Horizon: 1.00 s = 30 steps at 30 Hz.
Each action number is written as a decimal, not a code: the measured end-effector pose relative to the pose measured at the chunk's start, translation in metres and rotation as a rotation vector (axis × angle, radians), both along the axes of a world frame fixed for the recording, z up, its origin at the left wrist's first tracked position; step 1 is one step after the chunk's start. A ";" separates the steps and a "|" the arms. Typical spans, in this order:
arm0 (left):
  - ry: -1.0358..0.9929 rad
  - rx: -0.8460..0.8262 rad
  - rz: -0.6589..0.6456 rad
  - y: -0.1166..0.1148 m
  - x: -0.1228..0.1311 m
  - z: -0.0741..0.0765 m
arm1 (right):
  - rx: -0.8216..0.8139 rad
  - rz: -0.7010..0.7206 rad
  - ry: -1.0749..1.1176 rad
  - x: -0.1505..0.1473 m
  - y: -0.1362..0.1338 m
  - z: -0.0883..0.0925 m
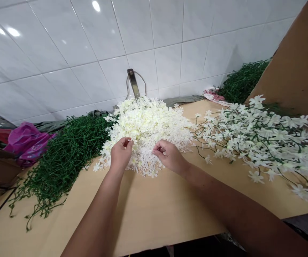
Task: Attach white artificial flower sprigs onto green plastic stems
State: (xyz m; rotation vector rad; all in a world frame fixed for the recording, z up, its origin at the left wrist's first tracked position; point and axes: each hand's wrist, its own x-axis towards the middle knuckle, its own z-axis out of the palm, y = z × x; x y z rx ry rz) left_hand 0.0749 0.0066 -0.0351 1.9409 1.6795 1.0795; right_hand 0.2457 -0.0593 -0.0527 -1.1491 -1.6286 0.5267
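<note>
A heap of white artificial flower heads (148,117) lies in front of me, with thin white stamen-like pieces (145,155) along its near side. Over the left part of this heap is my left hand (120,154), its thumb and fingers pinched at what looks like a small white artificial flower (131,142). My right hand (168,156) is at the heap's near right side, thumb and forefinger pressed together. Anything between those fingertips is too small to make out. The two hands are apart, at about the same height.
Green plastic stems (71,150) are piled on the left, beside a magenta cloth (27,141). White flowers on green stems (266,139) spread across the right of the table (148,210). More green stems (245,80) lie behind, near a cardboard sheet (290,64). A metal strip (134,84) leans on the tiled wall.
</note>
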 end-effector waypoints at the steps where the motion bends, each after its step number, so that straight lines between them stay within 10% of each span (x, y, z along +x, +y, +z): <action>1: -0.026 -0.012 -0.008 -0.005 0.001 -0.004 | -0.004 0.010 -0.005 -0.003 -0.001 0.000; 19: -0.508 -0.313 -0.292 -0.044 0.033 -0.014 | -0.155 -0.180 -0.049 -0.012 -0.005 -0.001; 30: -0.262 -0.271 -0.280 -0.044 0.027 -0.014 | -0.213 -0.169 -0.047 -0.010 -0.004 -0.001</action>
